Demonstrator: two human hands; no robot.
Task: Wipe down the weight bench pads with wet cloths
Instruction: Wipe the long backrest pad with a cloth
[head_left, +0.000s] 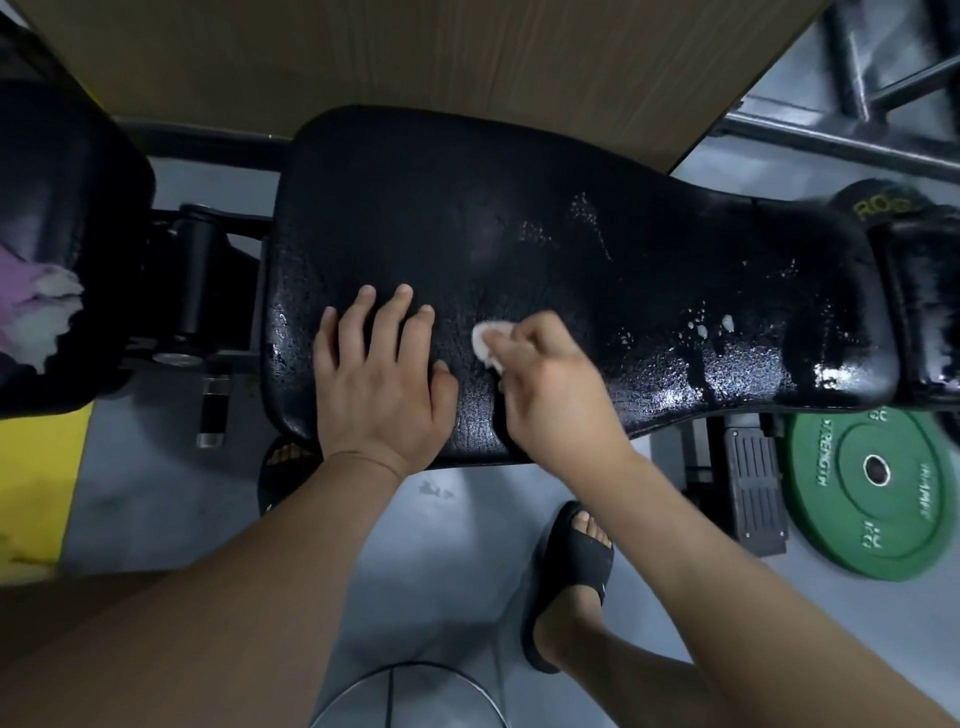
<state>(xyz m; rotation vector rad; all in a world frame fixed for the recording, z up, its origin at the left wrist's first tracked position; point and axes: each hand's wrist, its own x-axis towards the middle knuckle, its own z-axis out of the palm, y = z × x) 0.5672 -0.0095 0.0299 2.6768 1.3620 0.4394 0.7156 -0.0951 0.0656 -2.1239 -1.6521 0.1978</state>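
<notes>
A black bench pad (519, 218) fills the middle of the view, with wet streaks and foam spots on its right half. My left hand (382, 374) rests flat on the pad's near edge, fingers spread. Just to its right, my right hand (550, 384) grips a small white cloth (485, 340) and presses it on the pad. A second black pad (57, 208) stands at the left, with a purple and white cloth (39, 306) lying on it.
A green weight plate (872, 483) lies on the grey floor at the right, beside a black foot pedal (756, 488). A wooden board (415, 57) stands behind the bench. A metal bucket rim (410, 691) is at the bottom. My sandalled feet stand below the bench.
</notes>
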